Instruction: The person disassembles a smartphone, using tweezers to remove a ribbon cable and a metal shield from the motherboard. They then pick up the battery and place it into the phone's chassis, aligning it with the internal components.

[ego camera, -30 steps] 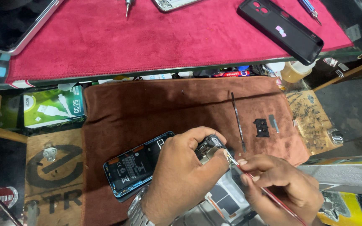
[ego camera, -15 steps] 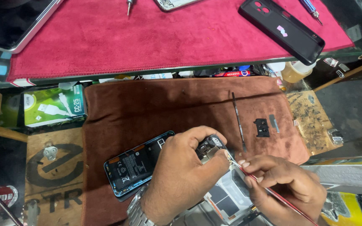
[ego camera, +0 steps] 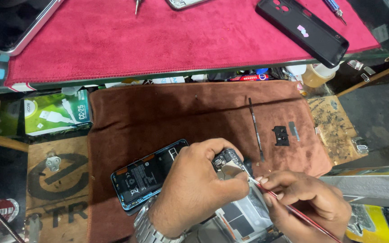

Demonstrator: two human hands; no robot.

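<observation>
An opened phone (ego camera: 145,177) with its back off and the black battery showing lies on a brown cloth (ego camera: 194,112). My left hand (ego camera: 194,189) rests over the phone's right end, fingers pinching a small circuit board (ego camera: 227,159) at the camera end. My right hand (ego camera: 302,202) holds a thin red-handled tool (ego camera: 293,209) like a pen, its metal tip touching the board by my left thumb. A metal watch band (ego camera: 151,229) sits on my left wrist.
On the brown cloth lie a thin black flex strip (ego camera: 255,128) and a small black camera frame (ego camera: 280,135). A red cloth (ego camera: 167,36) on the upper shelf carries a black phone case (ego camera: 302,29). A green box (ego camera: 55,114) sits left, a tray of screws (ego camera: 334,123) right.
Almost nothing has moved. My right hand and the tool tip shifted very slightly against the board, and my left hand keeps the same grip.
</observation>
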